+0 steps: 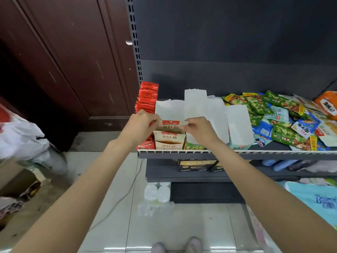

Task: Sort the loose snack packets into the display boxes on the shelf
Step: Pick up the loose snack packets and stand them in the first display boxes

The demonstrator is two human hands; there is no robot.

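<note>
You have a beige packet with a red band point(170, 125) held upright above its matching beige display box point(169, 141) at the shelf point(273, 152) front. Red packets point(147, 97) stand left of that box; loose green and blue packets point(284, 121) lie heaped well right of it.

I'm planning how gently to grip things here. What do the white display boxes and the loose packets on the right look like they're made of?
White display boxes: likely thin matte cardboard, shown by flat panels and straight folded edges. Loose packets: probably glossy plastic film, since they crinkle, overlap limply and catch highlights.
</note>
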